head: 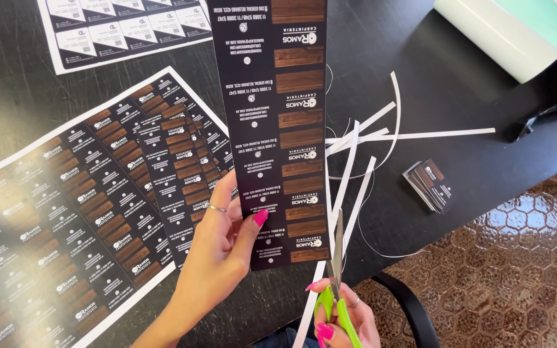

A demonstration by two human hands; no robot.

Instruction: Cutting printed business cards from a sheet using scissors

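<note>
Left hand point(217, 248) pinches card strip point(277, 129); right hand point(343, 319), half cut off, grips scissors point(336, 283).

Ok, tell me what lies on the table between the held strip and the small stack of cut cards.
In the head view, loose white paper offcuts lie fanned across the dark table between the strip and the card stack; nothing else shows there.

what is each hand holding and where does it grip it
The left hand pinches the dark printed card strip by its lower left edge; the right hand holds the green-handled scissors by the handle loops.
</note>
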